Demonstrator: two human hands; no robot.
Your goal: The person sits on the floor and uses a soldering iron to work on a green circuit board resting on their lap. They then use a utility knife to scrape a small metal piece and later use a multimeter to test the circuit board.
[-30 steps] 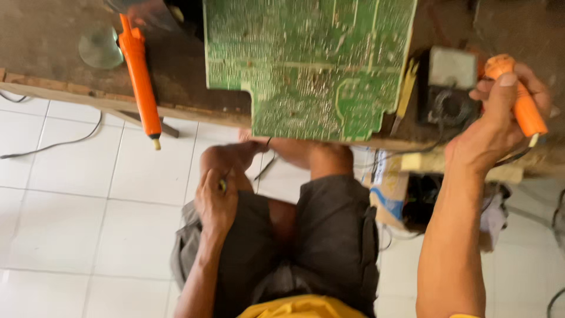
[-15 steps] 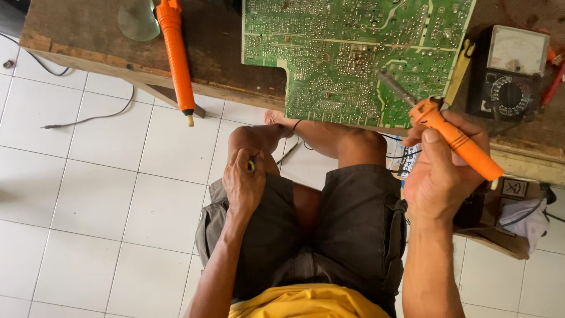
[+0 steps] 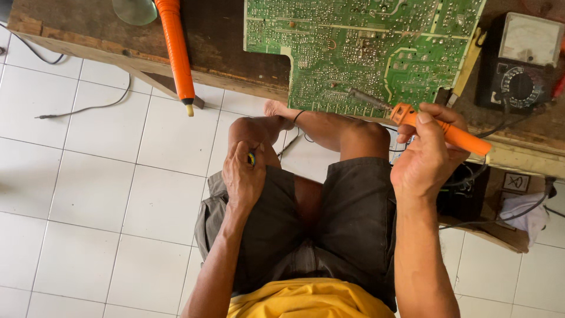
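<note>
Gripping the orange soldering iron (image 3: pixel 440 131) in the head view, the right hand (image 3: pixel 425 159) was wrapped firmly round its handle, thumb pressed on top near the collar. The iron's long axis ran from 4 o'clock at the handle end to 10 o'clock at the tip, and that dark metal tip pointed at, and sat over, the lower edge of the green circuit board (image 3: pixel 365 53), which lay on the wooden bench (image 3: pixel 88 29). Whether tip and board touched, I could not tell. The board lay at 11 o'clock from the right hand, clearly the nearer hand. The left hand (image 3: pixel 244 176) rested on the left knee, curled narrowly round 1 small blue-and-yellow object (image 3: pixel 251 158), too small to identify, well apart from the board. At 2 o'clock from the right hand sat a black analogue multimeter (image 3: pixel 521 62). A second orange tool (image 3: pixel 175 50) lay at 10 o'clock on the bench, overhanging its edge, tip toward 6 o'clock.
</note>
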